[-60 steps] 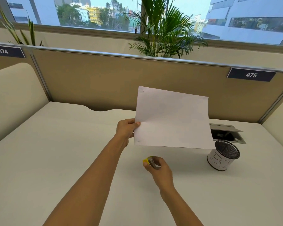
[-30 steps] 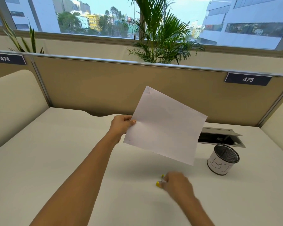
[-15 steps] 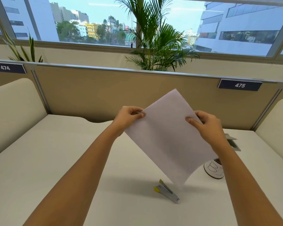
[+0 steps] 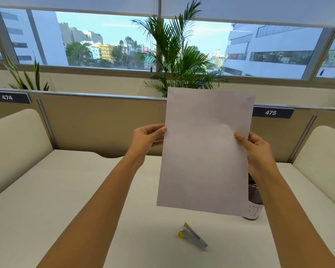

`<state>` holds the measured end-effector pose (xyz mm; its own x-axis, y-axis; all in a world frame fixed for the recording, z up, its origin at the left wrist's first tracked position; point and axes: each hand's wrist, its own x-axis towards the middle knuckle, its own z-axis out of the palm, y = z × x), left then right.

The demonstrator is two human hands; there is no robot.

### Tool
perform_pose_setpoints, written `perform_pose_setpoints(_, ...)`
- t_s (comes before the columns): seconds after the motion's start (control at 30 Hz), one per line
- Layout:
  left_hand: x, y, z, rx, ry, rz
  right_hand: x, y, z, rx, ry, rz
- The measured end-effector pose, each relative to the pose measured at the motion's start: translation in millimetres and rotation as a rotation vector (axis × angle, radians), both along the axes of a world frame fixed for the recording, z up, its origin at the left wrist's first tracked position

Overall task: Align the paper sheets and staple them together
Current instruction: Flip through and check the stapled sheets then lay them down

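White paper sheets (image 4: 205,151) hang upright in mid-air over the desk (image 4: 46,200), long axis near vertical, with no staple that I can make out. On the near side, the left hand (image 4: 146,139) pinches the left edge, thumb in front. Across the page, the right hand (image 4: 256,149) grips the right edge likewise, fingers closed behind. Below the sheets' lower edge and well apart from both hands, the stapler (image 4: 192,236) lies flat on the desk, yellow end toward the left; the right hand looks slightly nearer to it. A mesh cup (image 4: 254,200) stands just behind the right forearm
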<state>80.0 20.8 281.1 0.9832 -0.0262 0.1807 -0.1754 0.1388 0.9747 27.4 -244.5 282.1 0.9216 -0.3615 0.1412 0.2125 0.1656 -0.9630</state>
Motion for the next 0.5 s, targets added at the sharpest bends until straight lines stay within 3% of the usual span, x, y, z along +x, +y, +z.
perform_pose_setpoints(0.5,-11.7,-32.2,34.2,-0.286,-0.042,0.130,-6.6,-1.3,48.6,-0.056,-0.187,0.010)
